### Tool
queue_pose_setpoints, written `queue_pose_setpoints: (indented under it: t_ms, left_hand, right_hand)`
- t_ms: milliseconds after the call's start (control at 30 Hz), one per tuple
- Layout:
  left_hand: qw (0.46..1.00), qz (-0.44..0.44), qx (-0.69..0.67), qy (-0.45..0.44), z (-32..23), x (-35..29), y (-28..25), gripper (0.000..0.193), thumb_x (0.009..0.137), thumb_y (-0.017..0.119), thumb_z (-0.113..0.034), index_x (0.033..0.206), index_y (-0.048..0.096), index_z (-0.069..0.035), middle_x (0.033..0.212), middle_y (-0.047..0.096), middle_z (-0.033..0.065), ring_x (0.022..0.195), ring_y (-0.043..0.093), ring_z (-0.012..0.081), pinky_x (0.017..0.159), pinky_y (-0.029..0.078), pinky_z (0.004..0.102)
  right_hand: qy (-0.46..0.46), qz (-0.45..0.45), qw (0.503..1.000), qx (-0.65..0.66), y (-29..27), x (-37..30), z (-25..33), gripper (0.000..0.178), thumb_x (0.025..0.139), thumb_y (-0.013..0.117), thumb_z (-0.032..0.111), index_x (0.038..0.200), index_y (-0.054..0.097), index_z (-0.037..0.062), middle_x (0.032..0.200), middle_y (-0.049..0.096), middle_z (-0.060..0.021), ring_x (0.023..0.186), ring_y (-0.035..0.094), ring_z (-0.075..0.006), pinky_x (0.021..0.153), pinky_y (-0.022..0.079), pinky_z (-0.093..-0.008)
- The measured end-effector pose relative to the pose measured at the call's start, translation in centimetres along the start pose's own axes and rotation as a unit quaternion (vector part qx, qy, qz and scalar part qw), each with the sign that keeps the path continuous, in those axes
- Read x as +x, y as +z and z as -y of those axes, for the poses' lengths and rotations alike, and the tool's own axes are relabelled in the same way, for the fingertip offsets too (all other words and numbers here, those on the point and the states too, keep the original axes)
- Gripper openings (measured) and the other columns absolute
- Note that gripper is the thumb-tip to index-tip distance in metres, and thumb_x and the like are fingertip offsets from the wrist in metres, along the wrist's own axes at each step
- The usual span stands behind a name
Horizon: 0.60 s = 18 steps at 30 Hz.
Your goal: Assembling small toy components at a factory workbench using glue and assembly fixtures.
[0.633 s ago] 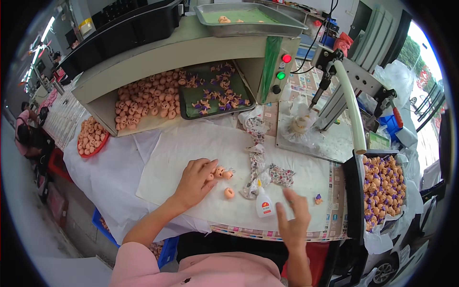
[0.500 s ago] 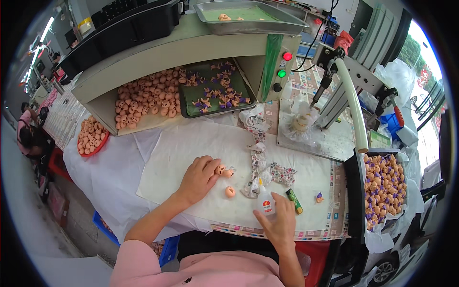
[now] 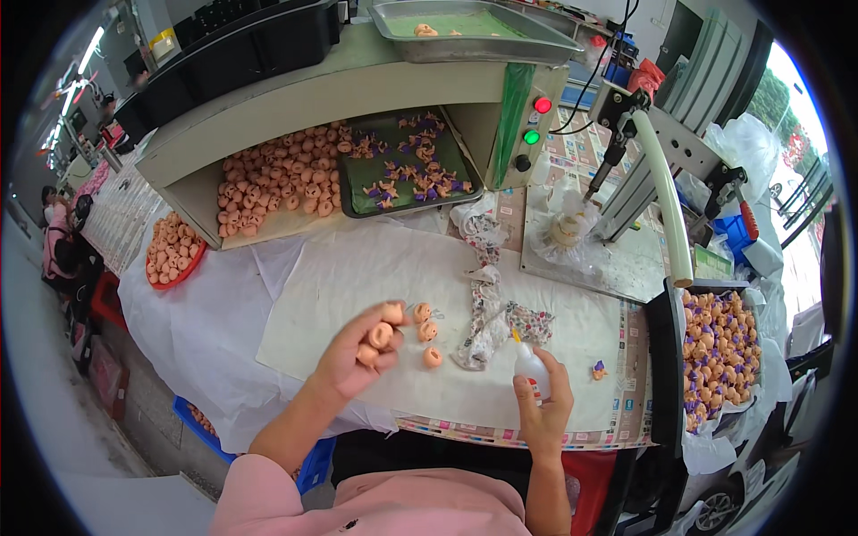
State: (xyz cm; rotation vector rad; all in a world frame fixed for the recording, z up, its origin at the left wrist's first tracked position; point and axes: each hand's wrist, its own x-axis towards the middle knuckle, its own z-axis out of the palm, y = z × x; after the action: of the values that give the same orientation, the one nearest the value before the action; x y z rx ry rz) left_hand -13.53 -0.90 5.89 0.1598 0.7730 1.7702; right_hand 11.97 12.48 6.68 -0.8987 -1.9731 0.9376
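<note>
Raised over the white cloth, my left hand [image 3: 353, 350] is closed around three peach-coloured hollow doll heads [image 3: 381, 336], with their openings showing. Just right of it, three more loose doll heads [image 3: 428, 331] rest on the cloth. My right hand [image 3: 547, 402] grips a small white squeeze bottle [image 3: 529, 368], its yellow nozzle pointing up. A floral cloth strip [image 3: 487, 308] lies crumpled between the hands. To the right of the bottle lies one small peach-and-purple figure [image 3: 598, 369].
A shelf holds a pile of doll heads [image 3: 277, 183] and a dark tray [image 3: 357, 201] of purple-and-peach pieces. A red bowl [image 3: 183, 279] of heads sits left. At right stand a lever press [image 3: 617, 179] and a bin of assembled figures [image 3: 719, 353]. A metal tray [image 3: 478, 52] tops the shelf.
My left hand has lifted off the cloth and turned up, showing doll heads in its fingers. My right hand has taken hold of the bottle and moved right, covering the green tube.
</note>
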Motion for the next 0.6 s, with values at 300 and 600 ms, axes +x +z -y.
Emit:
queue_pose_setpoints:
  t_ms: [300,600]
  left_hand:
    - [0.971,0.017,-0.163,-0.172,8.1,-1.1,3.1,0.028,0.095,0.057,-0.019,0.121,0.052,-0.009,0.116,0.057,0.0101,0.093,0.057,0.0149,0.064,0.048,0.0233]
    - [0.974,0.032,-0.122,-0.186,11.9,-0.5,2.6,0.025,0.094,0.060,-0.020,0.117,0.055,-0.013,0.116,0.059,0.0084,0.099,0.061,0.0163,0.079,0.055,0.0257]
  right_hand:
    - [0.056,-0.055,0.985,0.154,-1.8,-1.4,0.5,0.040,0.070,0.085,0.012,0.101,0.060,0.0015,0.086,0.055,-0.0025,0.078,0.054,-0.0127,0.071,0.046,-0.0248]
    - [-0.047,-0.043,0.989,0.134,-3.3,-2.7,-0.6,0.041,0.066,0.088,0.022,0.091,0.061,0.0025,0.081,0.055,-0.0044,0.071,0.052,-0.0136,0.062,0.041,-0.0254]
